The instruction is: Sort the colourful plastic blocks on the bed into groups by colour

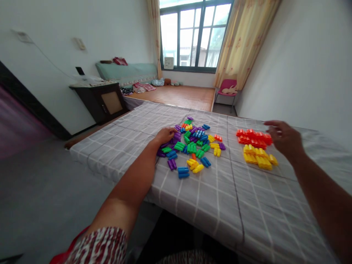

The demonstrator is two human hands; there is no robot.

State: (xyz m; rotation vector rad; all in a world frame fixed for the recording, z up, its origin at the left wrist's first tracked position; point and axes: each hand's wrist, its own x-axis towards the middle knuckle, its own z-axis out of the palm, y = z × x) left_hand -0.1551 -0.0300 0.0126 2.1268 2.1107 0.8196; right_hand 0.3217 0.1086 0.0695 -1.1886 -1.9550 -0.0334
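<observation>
A mixed pile of small plastic tube-shaped pieces lies mid-table: purple pieces (172, 164), green pieces (191, 148), blue pieces (183, 172) and a few yellow ones (198, 168). My left hand (164, 136) rests at the pile's left edge against purple pieces, its fingers curled together; what they hold, if anything, is hidden. To the right, orange pieces (251, 138) lie grouped in rows, with grouped yellow pieces (258, 157) just nearer to me. Beside the orange group my right hand (287, 139) is raised, slightly blurred, fingers stretched out and apart with nothing visible in them.
A grey checked cloth (121, 137) covers the table, hanging over its front edge. Beyond are a wooden bed platform (178, 96), a dark cabinet (100, 102) at the left and a pink chair (227, 87) near the curtain. A white wall stands at the right.
</observation>
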